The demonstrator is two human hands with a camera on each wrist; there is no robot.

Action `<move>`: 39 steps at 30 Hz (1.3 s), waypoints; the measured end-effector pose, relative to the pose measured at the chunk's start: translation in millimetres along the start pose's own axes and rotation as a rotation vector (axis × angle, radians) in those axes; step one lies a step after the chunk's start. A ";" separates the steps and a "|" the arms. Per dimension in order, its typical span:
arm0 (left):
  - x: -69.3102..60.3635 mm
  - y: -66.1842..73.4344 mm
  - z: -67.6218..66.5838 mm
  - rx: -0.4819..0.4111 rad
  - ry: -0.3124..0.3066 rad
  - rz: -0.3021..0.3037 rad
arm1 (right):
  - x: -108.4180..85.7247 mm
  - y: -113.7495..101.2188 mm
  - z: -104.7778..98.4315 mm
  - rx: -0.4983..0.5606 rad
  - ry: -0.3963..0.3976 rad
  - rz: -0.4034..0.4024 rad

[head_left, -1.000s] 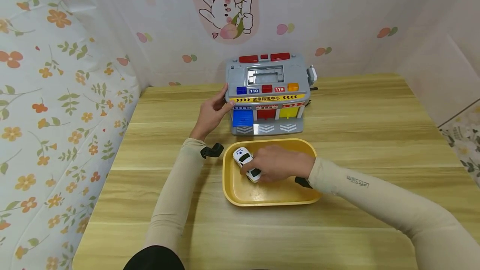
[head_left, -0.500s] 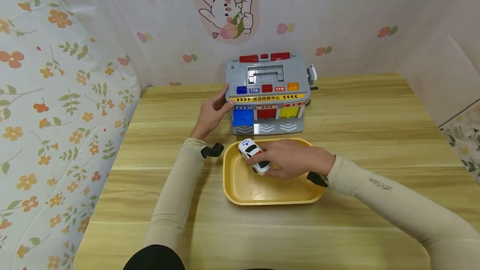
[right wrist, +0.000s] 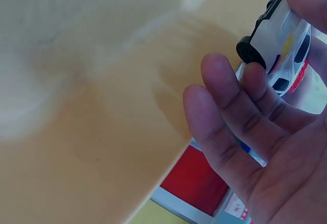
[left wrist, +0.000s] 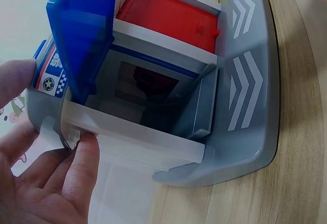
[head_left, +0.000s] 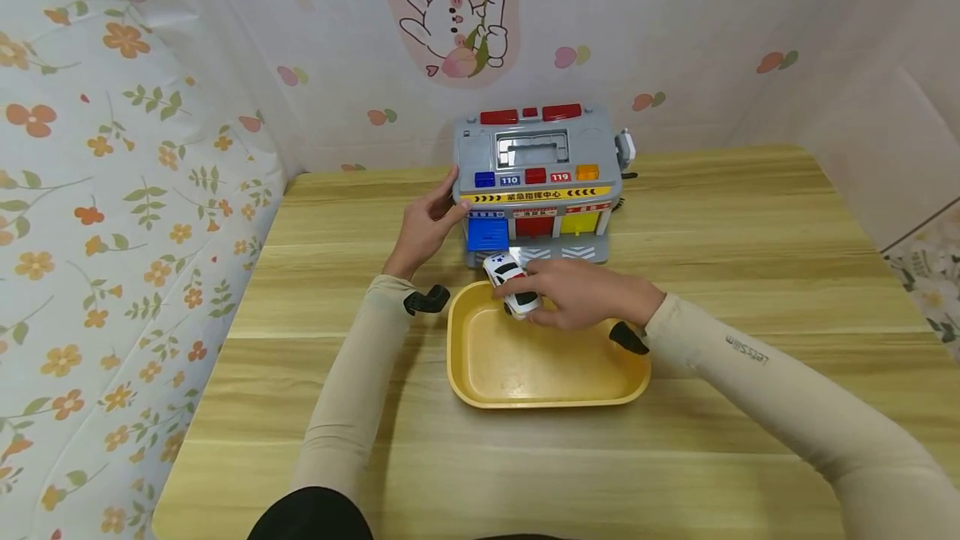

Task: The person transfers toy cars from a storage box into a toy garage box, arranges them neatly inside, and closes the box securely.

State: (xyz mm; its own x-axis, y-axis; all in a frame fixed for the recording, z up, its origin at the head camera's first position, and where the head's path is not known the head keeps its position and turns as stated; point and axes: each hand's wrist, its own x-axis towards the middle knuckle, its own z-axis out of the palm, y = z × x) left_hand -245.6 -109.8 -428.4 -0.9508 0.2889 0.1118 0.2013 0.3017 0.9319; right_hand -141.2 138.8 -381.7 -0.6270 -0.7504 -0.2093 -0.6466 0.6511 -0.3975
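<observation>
My left hand (head_left: 422,227) holds the left side of a grey toy rescue station (head_left: 476,148), thumb near its front corner. In the left wrist view, the station's blue door (left wrist: 87,30) is swung up, baring a dark bay (left wrist: 148,91) with a grey ramp-like panel inside. My right hand (head_left: 581,294) pinches a white toy police car (head_left: 498,262) between thumb and fingers. The car is over the far rim of the yellow tray (head_left: 551,404), its front towards the station's base. The right wrist view shows the car's side and wheel (right wrist: 253,53), with other fingers loosely spread.
Beside the blue door are a red door (head_left: 534,226) and a yellow door (head_left: 578,223), both down. A white handle-like piece (head_left: 625,145) sticks out on the station's right. The wooden table (head_left: 735,232) meets a patterned cloth (head_left: 337,48) behind and at left.
My right hand has lifted the toy car out of the tray and carried it forward to the station's front edge. My left hand has kept its hold on the station.
</observation>
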 end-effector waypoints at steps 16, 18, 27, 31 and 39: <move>-2.1 -2.6 -0.4 -0.015 0.015 0.007 | 17.7 6.7 1.6 -0.034 0.029 0.001; -2.0 -3.1 -0.6 -0.016 0.014 0.007 | 18.4 8.1 1.6 -0.031 0.044 -0.004; -1.5 -2.5 -1.8 -0.024 0.017 -0.001 | 20.8 12.8 2.4 0.043 0.112 -0.036; -1.0 -3.5 -1.7 -0.017 0.017 0.005 | 19.3 17.6 0.7 0.122 0.095 -0.037; -0.3 -2.1 1.2 -0.011 0.017 0.004 | 10.6 43.2 -14.6 0.267 0.039 -0.112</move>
State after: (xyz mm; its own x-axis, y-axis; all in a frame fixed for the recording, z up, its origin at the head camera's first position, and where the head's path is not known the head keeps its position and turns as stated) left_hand -245.4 -109.4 -430.8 -0.9539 0.2746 0.1213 0.2025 0.2900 0.9353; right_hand -182.0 160.6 -388.0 -0.5782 -0.8073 -0.1183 -0.5784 0.5078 -0.6384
